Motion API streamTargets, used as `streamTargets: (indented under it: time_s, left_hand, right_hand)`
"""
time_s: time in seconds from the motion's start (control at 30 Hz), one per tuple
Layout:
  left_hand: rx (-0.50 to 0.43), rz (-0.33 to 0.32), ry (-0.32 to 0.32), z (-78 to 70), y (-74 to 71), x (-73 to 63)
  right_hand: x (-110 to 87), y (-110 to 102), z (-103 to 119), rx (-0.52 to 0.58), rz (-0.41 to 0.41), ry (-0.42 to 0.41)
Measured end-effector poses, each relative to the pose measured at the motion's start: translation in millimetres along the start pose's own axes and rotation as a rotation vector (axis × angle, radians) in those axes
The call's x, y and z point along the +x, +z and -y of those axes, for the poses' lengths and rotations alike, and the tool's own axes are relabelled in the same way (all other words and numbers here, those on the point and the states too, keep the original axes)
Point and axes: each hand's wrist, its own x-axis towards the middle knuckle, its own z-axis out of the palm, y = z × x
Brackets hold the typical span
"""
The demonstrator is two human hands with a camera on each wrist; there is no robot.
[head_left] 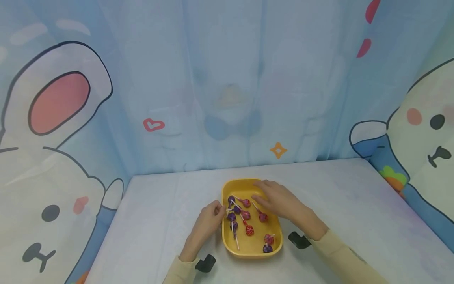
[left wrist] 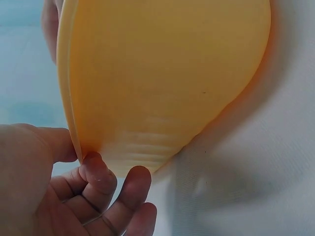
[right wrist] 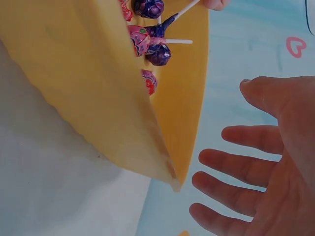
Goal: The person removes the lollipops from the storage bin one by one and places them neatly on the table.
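On my feed: yellow tray (head_left: 253, 244), smooth plastic, rounded corners, low walls, sitting on the white table (head_left: 170, 213) in front of the person. Long axis runs away from the person, near end angled slightly right. Inside, wrapped lollipops (head_left: 250, 230) in purple, red and pink, mostly left side, two in the near right corner, sticks pointing various ways. I've got the left hand (head_left: 208, 219) pinching the left rim (left wrist: 64, 78) between thumb and finger. Right hand (head_left: 278, 197) has fingers straight and spread, holding nothing, near the far right corner.
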Motion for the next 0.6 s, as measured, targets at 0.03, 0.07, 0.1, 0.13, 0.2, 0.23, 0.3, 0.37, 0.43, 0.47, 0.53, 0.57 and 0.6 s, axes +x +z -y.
streamTargets:
  time_s: [0.03, 0.07, 0.1, 0.13, 0.2, 0.23, 0.3, 0.37, 0.43, 0.47, 0.53, 0.57, 0.6]
  left_hand:
    - [-0.002, 0.003, -0.002, 0.0, 0.0, 0.3]
    - [-0.003, 0.007, -0.004, 0.0, -0.1, 0.6]
    - [-0.004, 0.01, -0.004, -0.1, -0.2, 0.9]
    - [-0.004, 0.014, -0.006, 0.2, 0.0, 0.9]
    - [-0.005, 0.019, -0.009, 0.5, 0.2, 0.7]
    - [-0.006, 0.022, -0.011, 0.8, 0.4, 0.7]
    - [-0.006, 0.026, -0.016, 0.9, 0.3, 0.5]
    - [-0.011, 0.027, -0.017, 0.8, 0.0, 0.6]
    - [-0.014, 0.026, -0.014, 0.8, -0.1, 1.0]
    - [-0.015, 0.026, -0.011, 0.9, -0.2, 1.3]
    - [-0.017, 0.025, -0.004, 1.5, -0.1, 1.8]
    - [-0.017, 0.025, -0.003, 1.9, 0.1, 1.8]
    - [-0.018, 0.027, -0.002, 2.5, 0.4, 1.8]
  right_hand:
    - [1.2, 0.1, 1.0, -0.002, 0.004, -0.003]
    - [2.5, 0.1, 2.2, -0.004, 0.008, -0.006]
    - [3.8, 0.0, 3.2, -0.008, 0.011, -0.01]
    - [4.6, -0.1, 4.3, -0.012, 0.015, -0.011]
    - [6.6, -0.4, 6.6, -0.017, 0.022, -0.013]
    - [7.6, -0.6, 7.7, -0.021, 0.026, -0.014]
    - [9.9, -0.7, 9.4, -0.037, 0.037, -0.02]
    - [12.4, -0.9, 10.9, -0.045, 0.046, -0.027]
    - [14.9, -0.9, 12.0, -0.054, 0.058, -0.033]
    - [16.1, -0.9, 12.6, -0.055, 0.064, -0.035]
    - [18.3, -0.8, 13.6, -0.056, 0.079, -0.033]
    - [19.4, -0.5, 14.0, -0.06, 0.092, -0.03]
    - [20.4, -0.1, 14.3, -0.063, 0.104, -0.025]
